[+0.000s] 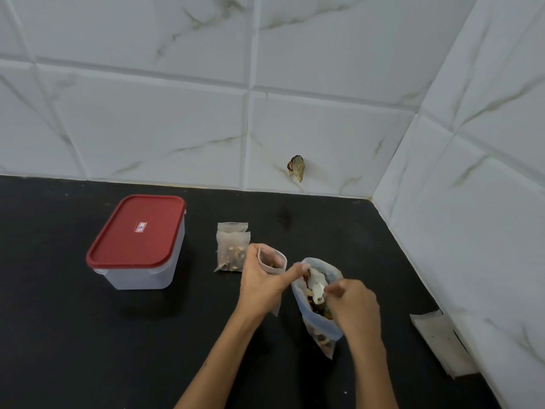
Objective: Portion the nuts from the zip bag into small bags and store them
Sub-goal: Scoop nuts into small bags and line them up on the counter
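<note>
The zip bag (pixel 323 326) of mixed nuts stands open on the black counter (pixel 59 335), right of centre. My right hand (pixel 351 308) reaches into its mouth and pinches a white scoop (pixel 317 286) that sits among the nuts. My left hand (pixel 261 280) grips a small clear bag (pixel 272 261), held open just left of the zip bag, with a few nuts inside. Its thumb stretches toward the zip bag's rim. Two filled small bags (pixel 233 249) lie behind my left hand.
A clear plastic box with a red lid (pixel 137 240), shut, stands at the left. A stack of flat empty bags (pixel 442 340) lies against the right wall. Tiled walls close the back and right side. A small dark fitting (pixel 296 168) sticks out of the back wall.
</note>
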